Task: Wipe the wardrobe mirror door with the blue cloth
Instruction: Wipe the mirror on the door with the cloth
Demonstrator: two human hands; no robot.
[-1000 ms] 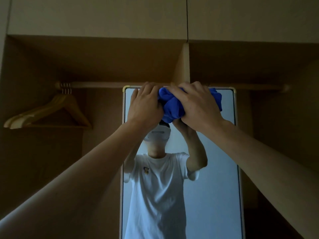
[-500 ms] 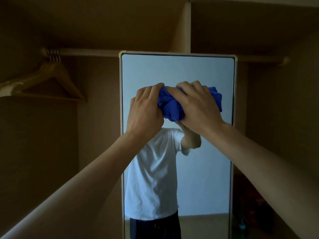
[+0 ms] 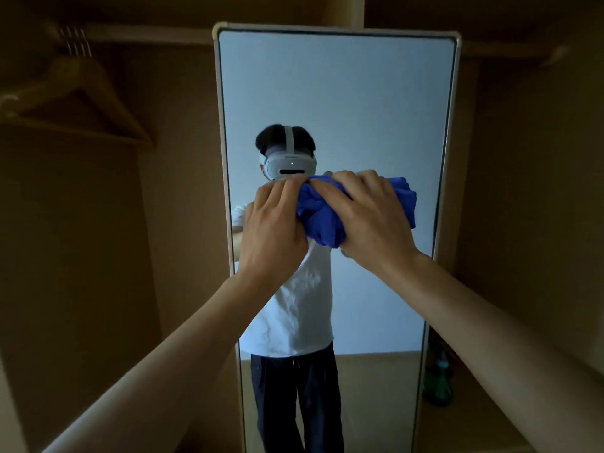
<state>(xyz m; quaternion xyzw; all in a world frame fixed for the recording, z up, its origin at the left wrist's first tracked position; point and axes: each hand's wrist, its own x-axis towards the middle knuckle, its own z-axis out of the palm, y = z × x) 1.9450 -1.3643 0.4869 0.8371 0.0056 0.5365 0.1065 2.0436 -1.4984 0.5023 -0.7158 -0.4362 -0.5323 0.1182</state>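
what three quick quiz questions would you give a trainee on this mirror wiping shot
1. True or false: only one hand grips the blue cloth.
2. The wooden hanger hangs: A left of the mirror door, B right of it, C on it.
3. Short answer: is the cloth spread flat or bunched?
Key: 1 false, the left hand and right hand both grip it; 2 A; 3 bunched.

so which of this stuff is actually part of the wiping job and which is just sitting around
In the job: cloth, gripped by left hand and right hand; mirror.
Just there: wooden hangers on the rail; a dim green thing low on the right.
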